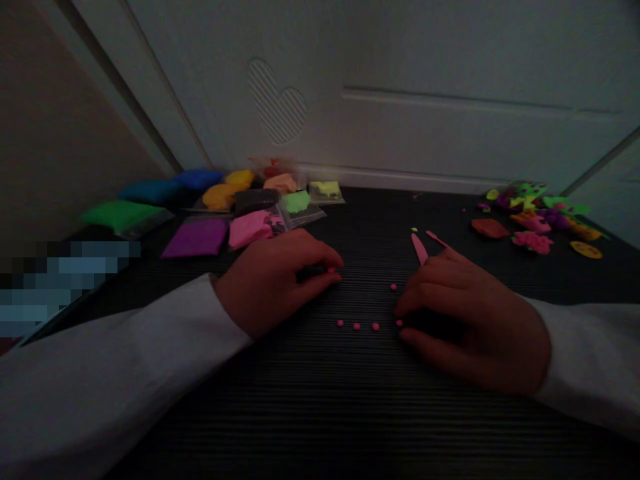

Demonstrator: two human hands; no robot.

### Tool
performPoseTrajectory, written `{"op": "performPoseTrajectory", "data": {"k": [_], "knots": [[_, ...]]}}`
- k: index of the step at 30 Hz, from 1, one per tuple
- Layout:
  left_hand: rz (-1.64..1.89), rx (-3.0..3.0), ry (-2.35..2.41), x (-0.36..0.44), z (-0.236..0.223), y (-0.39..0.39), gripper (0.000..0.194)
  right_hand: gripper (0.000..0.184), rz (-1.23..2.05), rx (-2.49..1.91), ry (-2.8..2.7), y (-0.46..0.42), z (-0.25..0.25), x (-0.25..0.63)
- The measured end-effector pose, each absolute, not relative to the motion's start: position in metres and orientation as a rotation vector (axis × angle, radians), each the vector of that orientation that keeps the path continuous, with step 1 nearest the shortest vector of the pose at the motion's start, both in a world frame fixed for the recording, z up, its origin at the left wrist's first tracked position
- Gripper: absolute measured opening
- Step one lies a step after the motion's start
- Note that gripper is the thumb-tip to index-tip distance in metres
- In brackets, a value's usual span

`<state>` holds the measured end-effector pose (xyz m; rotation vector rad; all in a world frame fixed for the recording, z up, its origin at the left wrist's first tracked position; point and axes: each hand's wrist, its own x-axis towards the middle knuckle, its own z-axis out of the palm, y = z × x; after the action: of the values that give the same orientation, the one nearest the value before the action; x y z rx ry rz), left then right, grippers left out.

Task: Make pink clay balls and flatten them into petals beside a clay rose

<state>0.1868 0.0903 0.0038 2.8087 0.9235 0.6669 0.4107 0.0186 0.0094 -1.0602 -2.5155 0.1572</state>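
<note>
We see a left hand (273, 283) with its thumb and forefinger curved close together, a small round pink clay-like ball (331, 270) between them; we cannot tell whether it is gripped. The right hand (473, 317) has its thumb and forefinger slightly parted, with a second pink ball (399, 323) at their tips, and again we cannot tell if it is pinched. Between the hands, on the dark, fine-ridged table (320, 413), we find three matching balls (357, 327) in a row and a lone ball (393, 287) farther back. Just beyond the right hand are a pink plastic blade-shaped tool (419, 249) and a thinner pink tool (436, 237). Far left, we see soft packets in many colours (195, 237); far right, a cluster of colourful shaped pieces (533, 241). Behind stands a pale panel (425, 140) with a ribbed heart (277, 107).
</note>
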Motion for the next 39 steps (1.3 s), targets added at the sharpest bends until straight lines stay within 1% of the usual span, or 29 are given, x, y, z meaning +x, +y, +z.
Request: {"op": "performPoseTrajectory", "data": {"k": [8, 15, 22, 34, 39], "knots": [[0.693, 2.8, 0.897, 0.188, 0.0052, 0.0913, 0.015, 0.01, 0.25, -0.983, -2.536, 0.0214, 0.0077, 0.413], [0.673, 2.796, 0.881, 0.1866, 0.0041, 0.0914, 0.016, 0.02, 0.192, -0.936, -2.517, 0.0203, 0.0093, 0.4139], [0.666, 2.79, 0.889, 0.1862, 0.0045, 0.0906, 0.017, 0.028, 0.239, -0.955, -2.521, 0.0215, 0.0089, 0.4146], [0.68, 2.791, 0.863, 0.1869, 0.0029, 0.0919, 0.016, 0.019, 0.28, -0.936, -2.454, 0.0211, 0.0098, 0.412], [0.695, 2.784, 0.859, 0.1858, 0.0035, 0.091, 0.016, 0.012, 0.31, -0.929, -2.466, 0.0218, 0.0113, 0.4124]]}}
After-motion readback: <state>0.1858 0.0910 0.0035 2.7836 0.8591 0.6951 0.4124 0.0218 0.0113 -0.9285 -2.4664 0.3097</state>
